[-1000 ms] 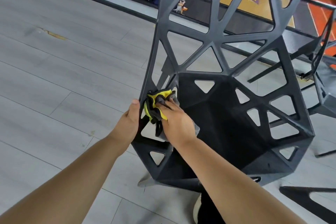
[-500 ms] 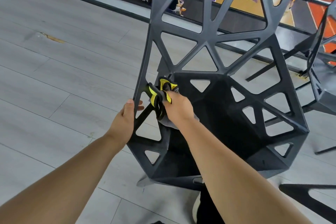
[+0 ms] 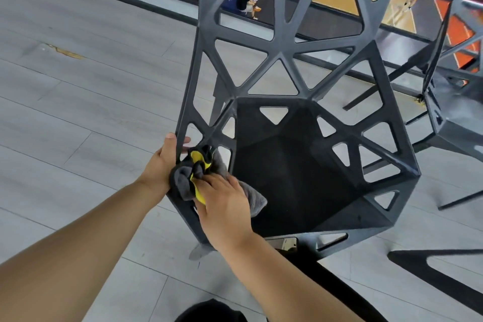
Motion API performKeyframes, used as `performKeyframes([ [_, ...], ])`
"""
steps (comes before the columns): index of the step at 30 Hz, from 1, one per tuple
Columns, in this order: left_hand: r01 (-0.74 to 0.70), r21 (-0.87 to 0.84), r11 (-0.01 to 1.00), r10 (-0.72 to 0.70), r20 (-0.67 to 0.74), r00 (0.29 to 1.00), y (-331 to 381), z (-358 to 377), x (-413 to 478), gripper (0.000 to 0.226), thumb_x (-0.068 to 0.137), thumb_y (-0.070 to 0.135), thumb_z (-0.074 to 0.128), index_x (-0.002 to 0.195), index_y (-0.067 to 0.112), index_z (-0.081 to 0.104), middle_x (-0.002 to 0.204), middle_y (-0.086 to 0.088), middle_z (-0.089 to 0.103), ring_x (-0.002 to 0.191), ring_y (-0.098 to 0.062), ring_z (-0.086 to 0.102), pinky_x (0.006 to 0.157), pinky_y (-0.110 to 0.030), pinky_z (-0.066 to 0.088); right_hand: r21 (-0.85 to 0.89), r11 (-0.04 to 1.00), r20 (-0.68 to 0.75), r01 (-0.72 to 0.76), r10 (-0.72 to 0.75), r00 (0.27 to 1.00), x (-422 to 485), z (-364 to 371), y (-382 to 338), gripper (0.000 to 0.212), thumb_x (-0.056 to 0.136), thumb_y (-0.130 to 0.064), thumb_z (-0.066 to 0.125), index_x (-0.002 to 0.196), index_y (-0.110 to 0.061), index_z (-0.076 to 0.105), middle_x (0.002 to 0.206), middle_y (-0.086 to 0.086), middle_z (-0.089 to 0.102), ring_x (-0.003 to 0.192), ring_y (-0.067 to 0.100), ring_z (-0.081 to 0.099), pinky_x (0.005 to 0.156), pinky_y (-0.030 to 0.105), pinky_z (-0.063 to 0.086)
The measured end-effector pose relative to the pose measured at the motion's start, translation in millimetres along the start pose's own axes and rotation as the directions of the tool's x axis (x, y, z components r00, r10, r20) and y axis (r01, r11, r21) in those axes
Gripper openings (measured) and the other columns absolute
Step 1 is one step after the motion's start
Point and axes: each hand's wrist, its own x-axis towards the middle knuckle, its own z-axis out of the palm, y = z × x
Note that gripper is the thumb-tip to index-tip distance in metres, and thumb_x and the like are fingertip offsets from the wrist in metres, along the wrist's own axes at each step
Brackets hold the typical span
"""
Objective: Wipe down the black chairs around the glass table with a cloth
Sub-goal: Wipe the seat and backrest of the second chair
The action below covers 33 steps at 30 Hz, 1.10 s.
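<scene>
A black chair (image 3: 290, 55) with a lattice of triangular holes stands in front of me, its dark seat in the middle of the view. My left hand (image 3: 163, 162) grips the chair's left side frame, thumb on the outer edge and fingers wrapped behind it. My right hand (image 3: 224, 204) holds a bunched grey and yellow cloth (image 3: 192, 175) against the lower left struts of the chair, right beside my left hand. A loose grey flap of the cloth hangs over the seat's left edge.
A second black chair (image 3: 454, 102) stands at the right edge. Another dark chair part (image 3: 439, 266) lies low at the right. A dark railing (image 3: 146, 5) runs across the top, with a sports court far below. Grey plank floor (image 3: 78, 102) spreads to the left.
My right hand slid the cloth up the left struts and then back down toward the seat's front left corner. My left hand kept its hold on the side frame.
</scene>
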Motion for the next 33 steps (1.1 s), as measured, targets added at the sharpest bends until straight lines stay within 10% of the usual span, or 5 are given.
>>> performKeyframes([
  [8,0.014,0.155,0.988,-0.012,-0.014,1.000,-1.5,-3.5,-1.4,0.050,0.098,0.052,0.021,0.114,0.026,0.061,0.108,0.007,0.065,0.105,-0.022,0.057,0.096,-0.039,0.044,-0.137,0.983,0.028,0.123,-0.120,0.992,-18.8,-33.6,23.5,0.022,0.078,-0.025,0.047,0.080,-0.025,0.068,0.074,-0.008,0.065,0.069,0.015,0.062,0.061,0.029,0.049],
  [11,0.001,0.145,0.989,0.004,-0.037,0.999,-4.3,-4.0,1.2,0.049,0.098,0.051,0.022,0.113,0.026,0.061,0.110,0.007,0.064,0.107,-0.021,0.057,0.098,-0.040,0.044,-0.144,0.989,0.102,0.037,-0.022,0.995,-24.0,-27.0,27.5,0.032,0.084,-0.034,0.053,0.113,-0.029,0.065,0.113,-0.005,0.067,0.110,0.021,0.062,0.091,0.039,0.050],
  [15,-0.045,0.151,0.988,0.052,-0.043,0.998,-8.7,-4.5,3.7,0.048,0.100,0.047,0.022,0.112,0.023,0.062,0.111,0.003,0.065,0.110,-0.020,0.057,0.102,-0.040,0.041,-0.159,0.987,0.288,-0.012,0.058,0.956,0.2,-6.3,35.4,0.053,0.097,-0.043,0.037,0.147,-0.030,0.028,0.157,-0.002,0.022,0.146,0.022,0.015,0.118,0.042,0.012],
  [21,-0.087,0.214,0.973,0.097,-0.036,0.995,-10.0,-4.8,3.9,0.051,0.100,0.045,0.018,0.116,0.023,0.061,0.113,0.007,0.062,0.110,-0.013,0.051,0.080,-0.015,0.035,-0.123,0.949,0.170,-0.291,0.309,0.936,98.2,7.6,75.6,0.055,0.099,-0.024,0.038,0.151,-0.024,0.019,0.159,0.001,0.012,0.147,0.019,0.005,0.118,0.035,0.007],
  [33,-0.097,0.248,0.964,0.107,-0.027,0.994,-9.0,-5.1,3.5,0.050,0.100,0.044,0.017,0.117,0.024,0.059,0.114,0.006,0.061,0.102,-0.008,0.051,0.081,-0.016,0.033,-0.036,0.984,0.096,-0.173,0.176,0.980,87.5,1.4,80.7,0.042,0.097,-0.031,0.047,0.138,-0.024,0.048,0.147,-0.002,0.042,0.140,0.018,0.030,0.110,0.039,0.025],
])
